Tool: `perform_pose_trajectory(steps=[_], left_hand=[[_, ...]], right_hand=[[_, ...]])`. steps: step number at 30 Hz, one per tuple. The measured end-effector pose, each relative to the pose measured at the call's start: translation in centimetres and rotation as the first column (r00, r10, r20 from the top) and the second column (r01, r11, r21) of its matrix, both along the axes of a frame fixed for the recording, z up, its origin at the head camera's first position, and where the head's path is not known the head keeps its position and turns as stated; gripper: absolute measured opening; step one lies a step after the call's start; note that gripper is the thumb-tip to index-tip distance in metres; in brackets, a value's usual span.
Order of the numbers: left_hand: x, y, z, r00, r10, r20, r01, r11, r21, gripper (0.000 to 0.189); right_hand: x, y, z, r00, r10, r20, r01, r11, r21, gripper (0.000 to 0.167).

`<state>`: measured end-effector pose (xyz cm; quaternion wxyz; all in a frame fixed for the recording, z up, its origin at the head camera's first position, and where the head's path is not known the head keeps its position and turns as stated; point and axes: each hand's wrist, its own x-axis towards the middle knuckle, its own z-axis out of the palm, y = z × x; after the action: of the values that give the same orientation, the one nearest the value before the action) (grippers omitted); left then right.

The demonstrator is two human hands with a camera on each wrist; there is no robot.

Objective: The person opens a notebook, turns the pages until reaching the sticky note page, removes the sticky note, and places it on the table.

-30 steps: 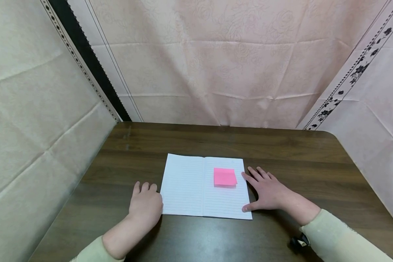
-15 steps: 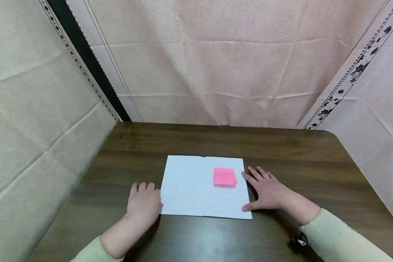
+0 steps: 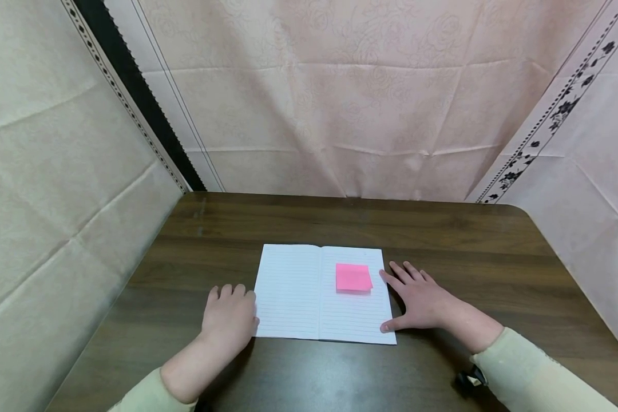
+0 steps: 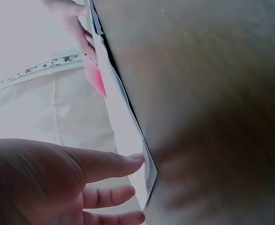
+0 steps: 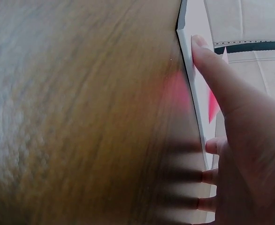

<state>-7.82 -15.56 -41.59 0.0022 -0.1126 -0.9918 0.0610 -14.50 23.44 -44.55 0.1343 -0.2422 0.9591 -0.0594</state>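
Observation:
A lined notebook (image 3: 288,292) lies open on the wooden table, with a pink sticky note (image 3: 353,277) on its right page; the note's lower edge stands off the paper. My left hand (image 3: 228,320) is at the notebook's left edge. In the left wrist view its thumb (image 4: 111,165) rests on the page margin near the corner, the other fingers extended beside the edge. Spread wide, my right hand (image 3: 424,303) is at the right edge, its thumb (image 5: 210,58) on the page near the lower corner and the other fingertips along the side.
The brown wooden table (image 3: 309,223) extends around the notebook. Pale cloth (image 3: 340,114) hangs behind it and on both sides, with a black strip (image 3: 139,94) at the back left. A black band (image 3: 471,377) is on the right wrist.
The left page's far corner has dropped slightly and lies flatter. My left hand shifted a little left, then back right, its thumb now showing on the page edge. My right hand stayed put.

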Motion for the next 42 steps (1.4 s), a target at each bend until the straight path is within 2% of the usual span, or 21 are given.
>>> perform_pose_trajectory(steps=[4, 9, 12, 15, 23, 28, 32, 38, 42], left_hand=[[-0.5, 1.1, 0.0, 0.999, -0.022, 0.03, 0.02, 0.997, 0.078, 0.036], [-1.3, 3.2, -0.1, 0.992, -0.109, 0.057, 0.096, 0.977, 0.191, 0.045], [-1.9, 4.5, -0.2, 0.987, -0.148, 0.059, 0.132, 0.969, 0.21, 0.052], [-2.8, 5.8, -0.3, 0.984, -0.16, 0.085, 0.138, 0.966, 0.219, 0.058], [-5.4, 7.9, -1.0, 0.967, -0.14, 0.213, 0.078, 0.958, 0.275, 0.07], [-6.6, 8.6, -1.6, 0.956, -0.092, 0.278, 0.013, 0.962, 0.274, 0.077], [-7.0, 8.9, -1.8, 0.945, -0.063, 0.322, -0.018, 0.97, 0.242, 0.083], [-7.0, 8.7, -1.6, 0.924, -0.02, 0.382, -0.06, 0.979, 0.195, 0.087], [-7.1, 8.6, -1.7, 0.92, -0.012, 0.391, -0.065, 0.981, 0.184, 0.088]], right_hand=[[0.0, 0.0, 0.0, 1.0, 0.0, -0.001, 0.0, 1.0, -0.001, 0.125], [0.0, 0.1, 0.0, 1.0, 0.001, -0.004, -0.001, 1.0, 0.001, 0.125], [-0.1, 0.1, 0.1, 1.0, 0.001, -0.004, -0.001, 1.0, -0.003, 0.125], [-0.2, 0.1, 0.1, 1.0, 0.006, 0.0, -0.006, 1.0, -0.01, 0.124], [-0.2, 0.3, 0.0, 1.0, 0.006, 0.004, -0.006, 1.0, -0.016, 0.124], [-0.1, 0.3, 0.0, 1.0, -0.003, 0.008, 0.003, 1.0, -0.031, 0.123], [0.0, 0.2, 0.0, 1.0, -0.001, 0.01, 0.001, 0.999, -0.035, 0.123], [0.2, 0.0, -0.2, 1.0, 0.007, 0.012, -0.006, 1.0, -0.03, 0.124], [0.2, -0.1, -0.1, 1.0, 0.002, -0.004, -0.002, 1.0, -0.026, 0.124]])
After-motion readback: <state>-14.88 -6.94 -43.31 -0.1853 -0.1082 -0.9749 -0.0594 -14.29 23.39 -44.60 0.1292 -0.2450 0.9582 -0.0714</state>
